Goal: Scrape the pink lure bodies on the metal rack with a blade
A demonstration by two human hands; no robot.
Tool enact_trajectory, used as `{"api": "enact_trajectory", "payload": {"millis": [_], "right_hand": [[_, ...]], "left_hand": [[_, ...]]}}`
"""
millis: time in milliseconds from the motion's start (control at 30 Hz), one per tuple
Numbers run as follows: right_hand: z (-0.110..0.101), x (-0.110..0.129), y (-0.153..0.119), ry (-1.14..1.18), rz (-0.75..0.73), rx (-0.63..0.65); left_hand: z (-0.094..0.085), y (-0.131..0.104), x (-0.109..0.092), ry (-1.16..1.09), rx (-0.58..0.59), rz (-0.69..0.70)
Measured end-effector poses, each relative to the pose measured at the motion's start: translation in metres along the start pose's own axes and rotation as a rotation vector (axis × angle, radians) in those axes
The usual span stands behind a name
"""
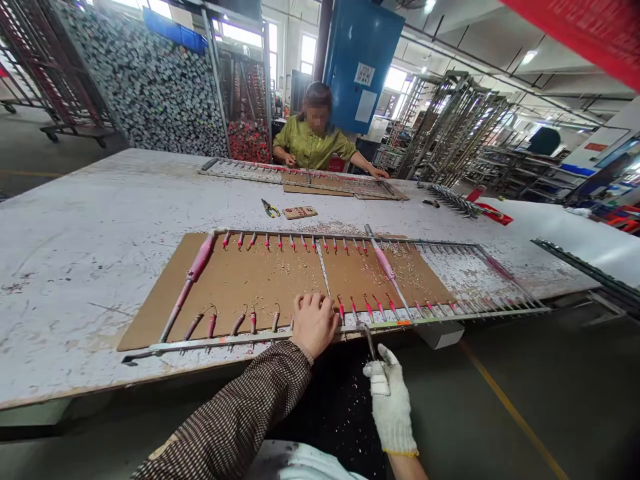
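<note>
Head view: a bare left hand [314, 325] lies over the near edge of a long grey metal frame [385, 263] lined with pink-coated hooks [369, 310], fingers bent and close together, their grip hidden. A white-gloved right hand [391, 400] curls its fingers around a slim grey metal tool [369, 343]. The frame rests on brown cardboard sheets [265, 273] atop a scuffed white worktable [100, 227].

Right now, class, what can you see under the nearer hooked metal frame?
Brown cardboard strewn with flakes; farther right, the white tabletop. Anything directly beneath the rails or left hand is covered and cannot be seen.
</note>
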State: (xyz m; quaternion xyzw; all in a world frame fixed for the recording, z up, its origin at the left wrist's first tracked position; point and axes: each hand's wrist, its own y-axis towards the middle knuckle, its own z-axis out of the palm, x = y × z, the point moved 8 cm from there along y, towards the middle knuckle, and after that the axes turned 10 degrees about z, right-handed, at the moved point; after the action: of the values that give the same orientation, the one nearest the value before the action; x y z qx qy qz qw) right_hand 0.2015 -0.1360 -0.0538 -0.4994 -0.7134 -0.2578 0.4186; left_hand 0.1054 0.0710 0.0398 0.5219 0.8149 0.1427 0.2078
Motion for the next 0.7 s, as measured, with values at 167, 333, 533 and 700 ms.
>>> {"api": "enact_trajectory", "payload": {"millis": [167, 333, 533, 700], "right_hand": [[0.001, 0.011, 0.0, -0.098, -0.08, 0.06], [-0.003, 0.019, 0.002, -0.141, -0.164, 0.088], [-0.03, 0.014, 0.0, -0.096, -0.244, -0.09], [-0.027, 0.02, -0.001, -0.163, -0.298, -0.098]], "left_hand": [[0.02, 0.013, -0.01, 0.014, 0.1, 0.0], [0.039, 0.021, -0.014, -0.114, 0.14, 0.014], [0.046, 0.02, -0.016, -0.343, 0.212, 0.072], [0.048, 0.021, -0.019, -0.445, 0.281, 0.119]]}}
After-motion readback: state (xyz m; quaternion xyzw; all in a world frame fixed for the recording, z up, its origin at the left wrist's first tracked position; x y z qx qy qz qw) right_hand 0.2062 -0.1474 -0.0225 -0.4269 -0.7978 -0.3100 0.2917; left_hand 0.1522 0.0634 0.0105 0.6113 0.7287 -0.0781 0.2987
